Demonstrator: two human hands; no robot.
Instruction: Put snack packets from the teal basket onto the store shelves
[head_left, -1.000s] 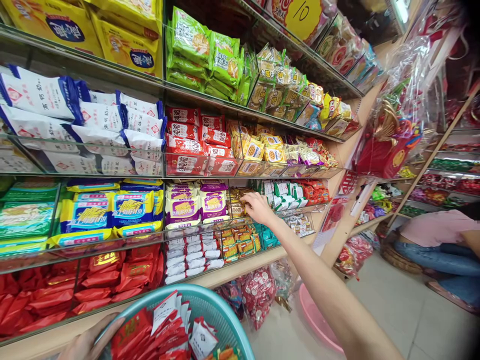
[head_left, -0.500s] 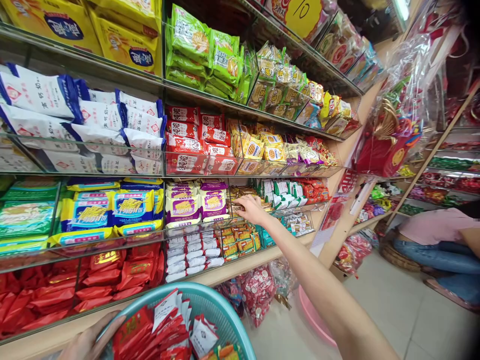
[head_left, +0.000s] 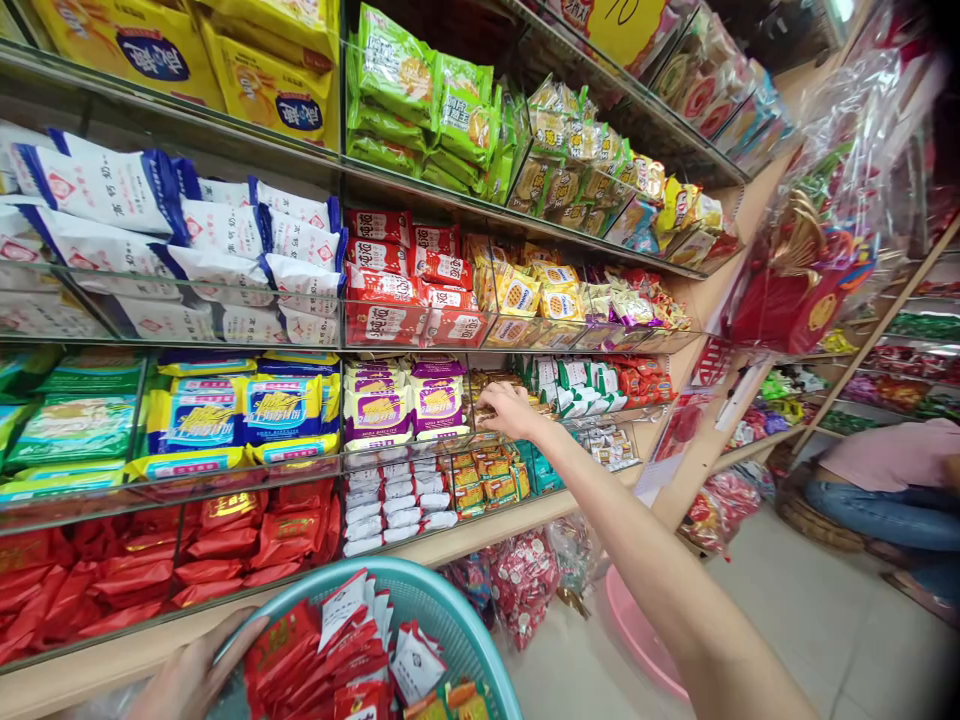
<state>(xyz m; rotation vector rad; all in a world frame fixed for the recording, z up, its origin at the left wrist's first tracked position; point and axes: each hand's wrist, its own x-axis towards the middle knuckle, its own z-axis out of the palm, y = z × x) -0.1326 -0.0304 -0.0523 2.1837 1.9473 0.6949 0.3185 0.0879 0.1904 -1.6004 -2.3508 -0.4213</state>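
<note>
My left hand (head_left: pixel 196 662) grips the rim of a teal plastic basket (head_left: pixel 480 600) at the bottom of the view. Inside the basket lie red snack packets (head_left: pixel 289 660), white-and-red packets (head_left: pixel 349 620) and a few orange-green ones (head_left: pixel 454 700). Over at the shelf, my right hand (head_left: pixel 512 408) reaches into a compartment of small brown-wrapped snacks (head_left: pixel 487 383). Its fingers are curled down among them, and whatever they pinch is hidden. Purple-and-cream soda biscuit packs (head_left: pixel 439 395) sit just left of that hand, green-and-white packets (head_left: pixel 577 380) to its right.
Glass-fronted shelves (head_left: pixel 247 470) hold many packaged snacks. Below the lower shelf are bagged red sweets (head_left: pixel 525 580) and a pink basin (head_left: pixel 637 630) on the floor. A wrapped red gift bundle (head_left: pixel 787 290) hangs at the right. Another person in jeans (head_left: pixel 885 500) crouches farther right.
The view has shifted slightly, so the shelves appear a little farther right. My right hand stays in the brown-snack compartment with its fingers more curled. My left hand still holds the basket.
</note>
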